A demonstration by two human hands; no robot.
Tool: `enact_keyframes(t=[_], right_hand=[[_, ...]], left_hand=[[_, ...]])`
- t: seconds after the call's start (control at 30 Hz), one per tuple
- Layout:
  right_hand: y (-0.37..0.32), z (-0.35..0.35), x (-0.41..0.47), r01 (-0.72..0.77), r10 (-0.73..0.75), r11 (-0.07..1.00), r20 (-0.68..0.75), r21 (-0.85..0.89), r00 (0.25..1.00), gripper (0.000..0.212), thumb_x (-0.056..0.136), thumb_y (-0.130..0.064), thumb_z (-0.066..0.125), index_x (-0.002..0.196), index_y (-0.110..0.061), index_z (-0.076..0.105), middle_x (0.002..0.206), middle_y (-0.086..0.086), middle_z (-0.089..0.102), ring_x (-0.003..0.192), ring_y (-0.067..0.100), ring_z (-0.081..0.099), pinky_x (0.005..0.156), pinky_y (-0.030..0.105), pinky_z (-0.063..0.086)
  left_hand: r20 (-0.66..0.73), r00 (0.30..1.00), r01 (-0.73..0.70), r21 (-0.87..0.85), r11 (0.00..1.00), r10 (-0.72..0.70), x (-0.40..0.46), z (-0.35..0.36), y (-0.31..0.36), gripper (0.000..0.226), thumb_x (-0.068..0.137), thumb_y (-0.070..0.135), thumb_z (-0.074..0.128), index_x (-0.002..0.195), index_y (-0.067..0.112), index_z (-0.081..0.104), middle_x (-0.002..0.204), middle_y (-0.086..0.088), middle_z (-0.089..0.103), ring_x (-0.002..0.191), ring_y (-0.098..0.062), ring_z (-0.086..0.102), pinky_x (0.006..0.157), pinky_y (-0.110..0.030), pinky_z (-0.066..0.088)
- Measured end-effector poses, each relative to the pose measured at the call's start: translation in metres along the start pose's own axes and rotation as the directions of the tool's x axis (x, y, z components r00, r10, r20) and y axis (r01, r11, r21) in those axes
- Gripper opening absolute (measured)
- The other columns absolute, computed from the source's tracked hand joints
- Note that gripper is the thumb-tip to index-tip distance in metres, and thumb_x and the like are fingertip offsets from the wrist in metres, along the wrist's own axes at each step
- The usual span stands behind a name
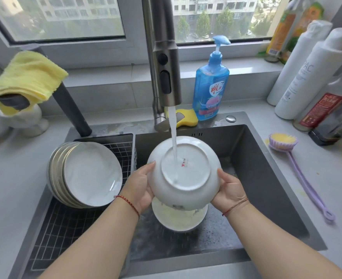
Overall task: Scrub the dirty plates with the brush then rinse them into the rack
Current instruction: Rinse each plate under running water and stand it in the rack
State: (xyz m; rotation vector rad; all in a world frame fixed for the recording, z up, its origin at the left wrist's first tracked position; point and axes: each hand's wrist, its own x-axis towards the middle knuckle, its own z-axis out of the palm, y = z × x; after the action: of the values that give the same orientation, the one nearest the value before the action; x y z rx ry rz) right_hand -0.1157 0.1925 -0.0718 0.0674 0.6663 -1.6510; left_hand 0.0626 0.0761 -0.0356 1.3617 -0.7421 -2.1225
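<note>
1. I count about five plates (pixel 89 174) stacked in the rack (pixel 65 224) on the left.
2. One plate (pixel 184 172) is in my two hands.
3. One dirty plate (pixel 178 220) lies in the sink (pixel 266 178).
4. One brush (pixel 293 160) lies on the desk (pixel 327 188), right.
5. One blue soap bottle (pixel 211 85) stands far.
6. One yellow cloth (pixel 29 77) hangs far left.

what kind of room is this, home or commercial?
Most likely a home kitchen: a dark sink under a running faucet, washed plates leaning in a wire rack, dish soap on the ledge. Both hands hold a plate under the water.
</note>
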Motion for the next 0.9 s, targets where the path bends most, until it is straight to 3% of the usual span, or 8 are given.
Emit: enact_keyframes(t=[0.1, 0.2, 0.37, 0.47, 0.63, 0.7, 0.8, 0.9], right_hand=[[0.01, 0.004, 0.001, -0.016, 0.018, 0.997, -0.025, 0.081, 1.0, 0.084, 0.037, -0.009, 0.094, 0.116, -0.001, 0.067, 0.127, 0.022, 0.059, 0.11, 0.04, 0.061, 0.084, 0.061, 0.05], [0.021, 0.01, 0.001, -0.04, 0.043, 0.988, -0.014, 0.151, 0.999, 0.095, 0.041, -0.006, 0.093, 0.128, -0.001, 0.056, 0.13, 0.024, 0.056, 0.111, 0.044, 0.058, 0.08, 0.062, 0.051], [0.039, 0.021, -0.003, -0.096, 0.095, 0.97, 0.011, 0.223, 0.995, 0.084, 0.043, -0.003, 0.092, 0.122, 0.0, 0.063, 0.13, 0.024, 0.056, 0.11, 0.046, 0.058, 0.08, 0.064, 0.05], [0.047, 0.022, -0.005, -0.101, 0.112, 0.962, -0.031, 0.253, 0.993, 0.083, 0.036, -0.002, 0.093, 0.115, -0.002, 0.068, 0.126, 0.024, 0.059, 0.104, 0.047, 0.061, 0.074, 0.065, 0.051], [0.055, 0.018, -0.016, -0.128, 0.163, 0.958, -0.12, 0.256, 0.979, 0.105, 0.033, -0.004, 0.093, 0.13, -0.012, 0.057, 0.127, 0.023, 0.059, 0.103, 0.05, 0.061, 0.071, 0.063, 0.052], [0.054, 0.02, -0.024, -0.134, 0.179, 0.96, -0.172, 0.247, 0.969, 0.086, 0.051, -0.011, 0.087, 0.13, -0.01, 0.057, 0.124, 0.023, 0.061, 0.101, 0.049, 0.062, 0.069, 0.063, 0.053], [0.046, 0.016, -0.032, -0.112, 0.176, 0.965, -0.266, 0.237, 0.948, 0.045, 0.088, -0.025, 0.053, 0.13, -0.01, 0.057, 0.124, 0.023, 0.061, 0.107, 0.047, 0.057, 0.068, 0.064, 0.052], [0.032, 0.015, -0.038, -0.071, 0.124, 0.983, -0.327, 0.169, 0.937, 0.039, 0.097, -0.027, 0.043, 0.129, -0.011, 0.058, 0.123, 0.021, 0.062, 0.111, 0.045, 0.056, 0.067, 0.065, 0.05]], left_hand=[[0.028, 0.997, -0.067, -0.008, 0.998, 0.067, -0.005, -0.004, 0.01, 0.041, 0.098, 0.016, 0.055, 0.133, -0.006, 0.054, 0.12, -0.024, 0.067, 0.112, -0.039, 0.065, 0.088, -0.051, 0.057], [0.033, 0.99, -0.137, 0.031, 0.99, 0.136, -0.014, -0.004, 0.022, 0.037, 0.097, 0.011, 0.056, 0.129, -0.008, 0.054, 0.113, -0.023, 0.07, 0.097, -0.035, 0.07, 0.082, -0.05, 0.058], [-0.02, 0.979, -0.2, 0.069, 0.977, 0.202, -0.023, -0.004, 0.036, 0.034, 0.097, 0.01, 0.058, 0.124, -0.01, 0.055, 0.11, -0.025, 0.069, 0.094, -0.036, 0.069, 0.08, -0.048, 0.058], [-0.052, 0.98, -0.19, 0.079, 0.979, 0.194, -0.026, -0.004, 0.038, 0.032, 0.096, 0.007, 0.059, 0.121, -0.012, 0.057, 0.11, -0.027, 0.069, 0.094, -0.037, 0.068, 0.083, -0.049, 0.057], [-0.087, 0.993, -0.071, 0.071, 0.995, 0.077, -0.026, -0.007, 0.034, 0.032, 0.096, 0.005, 0.055, 0.125, -0.009, 0.057, 0.115, -0.027, 0.067, 0.102, -0.04, 0.066, 0.083, -0.052, 0.056], [-0.095, 0.995, -0.02, 0.06, 0.998, 0.025, -0.026, -0.007, 0.03, 0.031, 0.098, 0.005, 0.052, 0.126, -0.008, 0.055, 0.116, -0.027, 0.066, 0.099, -0.039, 0.067, 0.074, -0.049, 0.058], [-0.099, 0.994, 0.05, 0.047, 0.998, -0.045, -0.027, -0.007, 0.02, 0.026, 0.099, 0.005, 0.049, 0.121, -0.006, 0.057, 0.108, -0.025, 0.068, 0.092, -0.037, 0.068, 0.07, -0.049, 0.056], [-0.083, 0.988, 0.131, -0.003, 0.991, -0.13, -0.03, -0.005, 0.011, 0.014, 0.101, 0.004, 0.048, 0.106, -0.003, 0.059, 0.096, -0.023, 0.069, 0.085, -0.036, 0.067, 0.068, -0.05, 0.054]])
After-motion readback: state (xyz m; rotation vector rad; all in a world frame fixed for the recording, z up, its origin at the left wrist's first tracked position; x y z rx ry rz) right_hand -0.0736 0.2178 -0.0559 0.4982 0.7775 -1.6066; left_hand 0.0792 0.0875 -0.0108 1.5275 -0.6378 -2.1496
